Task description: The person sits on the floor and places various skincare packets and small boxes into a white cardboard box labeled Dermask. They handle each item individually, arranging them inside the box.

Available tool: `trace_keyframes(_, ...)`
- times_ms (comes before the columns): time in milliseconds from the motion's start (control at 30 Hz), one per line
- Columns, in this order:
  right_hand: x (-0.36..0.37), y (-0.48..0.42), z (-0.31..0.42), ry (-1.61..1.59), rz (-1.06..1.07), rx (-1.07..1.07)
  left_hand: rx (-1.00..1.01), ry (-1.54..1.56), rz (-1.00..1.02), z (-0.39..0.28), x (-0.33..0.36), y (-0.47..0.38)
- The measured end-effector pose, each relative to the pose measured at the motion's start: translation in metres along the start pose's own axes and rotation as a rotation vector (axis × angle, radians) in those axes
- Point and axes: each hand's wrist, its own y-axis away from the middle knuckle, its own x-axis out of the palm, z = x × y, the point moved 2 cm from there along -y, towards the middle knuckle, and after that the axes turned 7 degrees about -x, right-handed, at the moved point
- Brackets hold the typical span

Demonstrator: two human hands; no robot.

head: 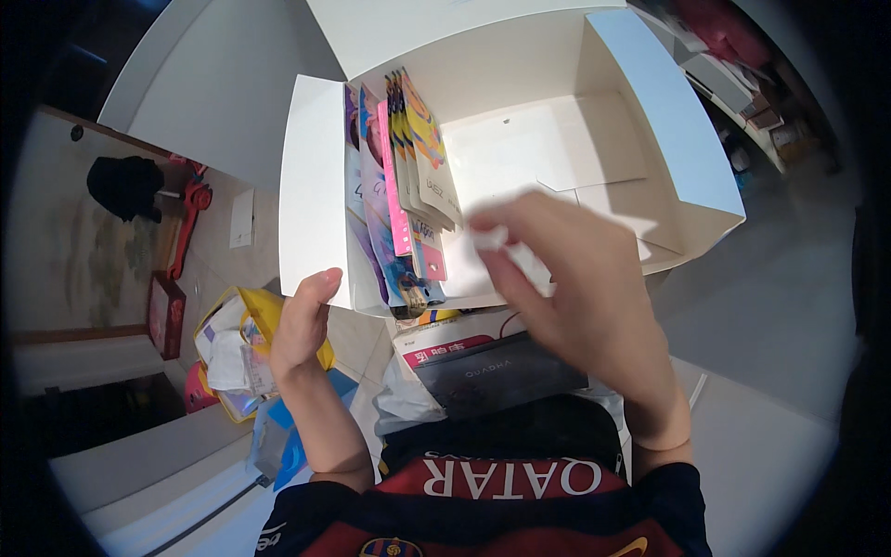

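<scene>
A white cardboard box (668, 132) with its flaps folded open lies before me. My left hand (306, 324) grips the lower corner of its left side flap (313, 188), thumb on top. Over the box's front part is my right hand (571, 278), blurred, pinching a small white scrap (491, 239) between thumb and fingertips; what it is cannot be made out. Along the box's left wall, several flat printed packets (431, 167) stand upright in a row. Among them is a narrow pink pack (395, 188), with a small body-care pack (429, 257) near the front.
Below the box, a dark flat box (498, 376) rests against a white-and-red carton (445, 348) near my lap. A yellow bag (268, 310) stuffed with white items stands at left. Beyond it are a red scooter-like frame (188, 223) and a red box (166, 313).
</scene>
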Motion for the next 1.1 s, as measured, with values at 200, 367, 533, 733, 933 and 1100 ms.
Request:
trace_keyframes(200,0.022,0.060,0.012,-0.083,0.416,0.024,-0.024,0.036,0.112,-0.001,-0.004,-0.001)
trace_keyframes(367,0.060,0.089,0.003,0.338,0.373,-0.041,-0.017,0.003,0.058,-0.005,0.002,0.001)
trace_keyframes(533,0.040,0.078,0.012,0.272,0.332,-0.072,-0.018,-0.016,0.092,-0.001,-0.007,-0.002)
trace_keyframes(733,0.023,0.076,0.015,-0.016,0.436,-0.027,-0.008,-0.023,0.088,0.004,-0.013,-0.005)
trace_keyframes(933,0.027,0.088,0.011,-0.233,0.823,-0.085,0.012,-0.002,0.005,0.000,-0.005,0.001)
trace_keyframes(1100,0.082,0.083,-0.003,0.392,0.435,-0.189,0.002,0.033,0.041,0.002,-0.006,-0.003)
